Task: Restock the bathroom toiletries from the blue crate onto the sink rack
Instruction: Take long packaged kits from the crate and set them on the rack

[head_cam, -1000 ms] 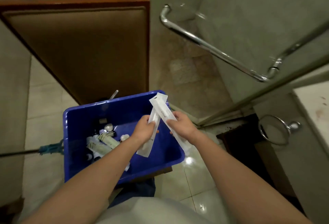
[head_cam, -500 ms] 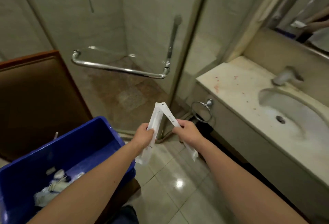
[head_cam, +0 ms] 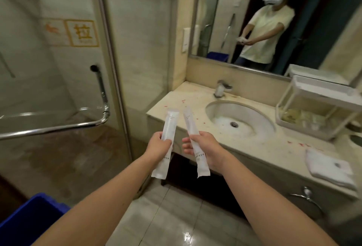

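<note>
My left hand point(head_cam: 158, 145) grips a long white sachet point(head_cam: 170, 122) around its middle, held nearly upright. Beside it my right hand point(head_cam: 205, 149) pinches a second white sachet point(head_cam: 190, 123), tilted slightly left. The two packets stand apart in front of the counter's left corner. The white two-tier sink rack point(head_cam: 321, 106) stands at the far right of the counter, with pale packets in its lower tray. Only a corner of the blue crate point(head_cam: 29, 214) shows at the bottom left.
A marble counter point(head_cam: 264, 144) holds an oval basin point(head_cam: 240, 121), a tap point(head_cam: 221, 88) and a folded white towel point(head_cam: 329, 167). A mirror point(head_cam: 274, 20) hangs behind. The glass shower door with its chrome handle point(head_cam: 58, 126) is on the left.
The view has swung from the crate up to the sink and rack. Both hands carried the sachets along; the packets, crossed at their tips before, now stand apart.
</note>
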The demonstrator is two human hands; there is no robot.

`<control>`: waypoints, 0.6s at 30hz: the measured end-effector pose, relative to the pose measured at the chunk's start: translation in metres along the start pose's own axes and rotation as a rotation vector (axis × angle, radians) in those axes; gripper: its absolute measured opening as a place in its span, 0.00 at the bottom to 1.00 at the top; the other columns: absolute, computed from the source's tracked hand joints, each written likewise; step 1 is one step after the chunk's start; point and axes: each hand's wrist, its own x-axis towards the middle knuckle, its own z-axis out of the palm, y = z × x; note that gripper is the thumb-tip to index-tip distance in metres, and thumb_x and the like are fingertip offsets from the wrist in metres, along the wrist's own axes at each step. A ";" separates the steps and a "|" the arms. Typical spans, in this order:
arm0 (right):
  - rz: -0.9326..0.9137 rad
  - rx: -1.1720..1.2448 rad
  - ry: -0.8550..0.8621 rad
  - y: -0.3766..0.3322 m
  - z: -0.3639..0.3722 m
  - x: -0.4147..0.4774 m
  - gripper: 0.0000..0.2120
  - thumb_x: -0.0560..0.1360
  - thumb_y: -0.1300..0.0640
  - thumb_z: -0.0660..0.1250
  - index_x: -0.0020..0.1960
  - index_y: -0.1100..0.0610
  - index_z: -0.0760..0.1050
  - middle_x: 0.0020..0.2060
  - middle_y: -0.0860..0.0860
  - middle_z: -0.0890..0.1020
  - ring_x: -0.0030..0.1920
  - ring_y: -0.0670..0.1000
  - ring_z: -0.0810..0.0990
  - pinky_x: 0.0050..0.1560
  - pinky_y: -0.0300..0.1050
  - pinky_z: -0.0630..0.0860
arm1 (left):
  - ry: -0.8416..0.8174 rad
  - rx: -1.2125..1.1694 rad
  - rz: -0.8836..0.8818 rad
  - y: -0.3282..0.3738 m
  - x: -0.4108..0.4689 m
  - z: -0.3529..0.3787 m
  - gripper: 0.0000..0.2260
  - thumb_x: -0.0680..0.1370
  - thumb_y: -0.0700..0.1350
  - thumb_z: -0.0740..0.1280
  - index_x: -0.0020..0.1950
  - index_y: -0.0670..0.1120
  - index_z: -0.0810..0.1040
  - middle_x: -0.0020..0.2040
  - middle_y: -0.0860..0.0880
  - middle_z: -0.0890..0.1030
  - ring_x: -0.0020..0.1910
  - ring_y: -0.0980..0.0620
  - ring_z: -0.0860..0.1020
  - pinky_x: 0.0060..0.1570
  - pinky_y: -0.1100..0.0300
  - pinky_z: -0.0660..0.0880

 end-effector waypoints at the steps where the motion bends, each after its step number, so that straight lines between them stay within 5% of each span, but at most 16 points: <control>1: -0.009 0.027 0.015 -0.006 -0.011 -0.004 0.08 0.79 0.67 0.61 0.58 0.65 0.72 0.48 0.63 0.81 0.37 0.55 0.81 0.44 0.51 0.82 | -0.025 0.009 0.019 0.010 0.001 0.011 0.09 0.75 0.41 0.62 0.54 0.45 0.74 0.42 0.45 0.81 0.35 0.51 0.79 0.31 0.59 0.74; 6: -0.063 0.044 0.111 -0.031 -0.068 -0.023 0.09 0.79 0.66 0.62 0.58 0.65 0.74 0.50 0.60 0.77 0.43 0.55 0.82 0.48 0.55 0.83 | -0.136 0.020 0.086 0.054 0.003 0.064 0.10 0.75 0.42 0.62 0.55 0.44 0.73 0.44 0.45 0.81 0.38 0.49 0.79 0.33 0.60 0.73; 10: -0.095 -0.003 0.245 -0.048 -0.117 -0.036 0.08 0.79 0.64 0.63 0.57 0.62 0.76 0.53 0.59 0.77 0.46 0.54 0.81 0.48 0.55 0.83 | -0.223 0.056 0.180 0.085 0.005 0.106 0.05 0.74 0.43 0.61 0.47 0.43 0.74 0.38 0.47 0.78 0.34 0.51 0.75 0.33 0.59 0.71; 14: -0.130 -0.027 0.363 -0.065 -0.167 -0.046 0.04 0.78 0.64 0.65 0.52 0.60 0.77 0.48 0.60 0.79 0.45 0.55 0.82 0.46 0.52 0.84 | -0.312 0.058 0.216 0.113 0.012 0.150 0.07 0.75 0.45 0.62 0.51 0.45 0.75 0.43 0.46 0.81 0.37 0.52 0.78 0.34 0.59 0.72; 18: -0.156 -0.038 0.469 -0.084 -0.212 -0.047 0.10 0.78 0.64 0.65 0.58 0.65 0.75 0.45 0.60 0.80 0.45 0.56 0.82 0.47 0.53 0.83 | -0.408 0.059 0.314 0.143 0.029 0.195 0.03 0.76 0.44 0.63 0.48 0.47 0.75 0.42 0.47 0.80 0.35 0.55 0.78 0.33 0.61 0.72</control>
